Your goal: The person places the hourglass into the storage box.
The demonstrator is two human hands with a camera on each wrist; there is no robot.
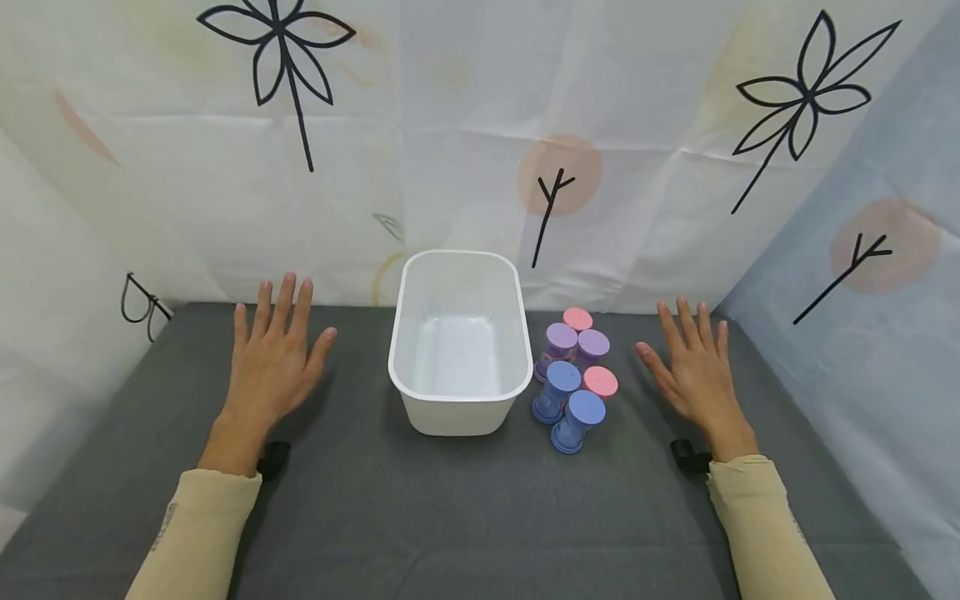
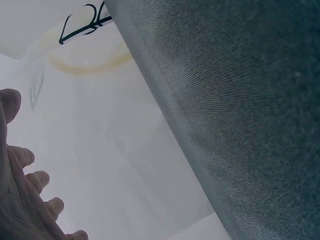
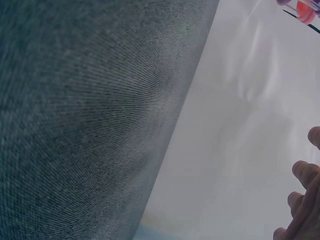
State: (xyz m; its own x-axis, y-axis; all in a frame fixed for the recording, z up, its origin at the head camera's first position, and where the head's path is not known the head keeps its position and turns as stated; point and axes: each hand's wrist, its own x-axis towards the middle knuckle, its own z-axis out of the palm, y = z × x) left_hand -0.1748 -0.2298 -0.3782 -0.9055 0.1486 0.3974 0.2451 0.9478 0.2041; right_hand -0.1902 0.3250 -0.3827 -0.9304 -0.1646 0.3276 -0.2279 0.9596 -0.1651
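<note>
My left hand (image 1: pixel 273 362) is palm down with its fingers spread, left of a white plastic bin (image 1: pixel 461 410), and holds nothing. On the other side, my right hand (image 1: pixel 696 379) is likewise spread and holds nothing. Between the bin and that hand stands a cluster of small waisted containers with flat round lids: two blue, with a blue one (image 1: pixel 577 421) at the front, two purple, with a purple one (image 1: pixel 558 342) behind, and two pink, including a pink one (image 1: pixel 600 382). No contents show in the bin. In the left wrist view the fingers (image 2: pixel 37 180) appear at the left edge.
A dark grey cloth (image 1: pixel 465 517) covers the table. Behind it hangs a pale curtain (image 1: pixel 465 125) printed with leaves and circles, and more fabric (image 1: pixel 892 358) closes off the right side. A dark strap device (image 1: pixel 688 457) sits at the right wrist.
</note>
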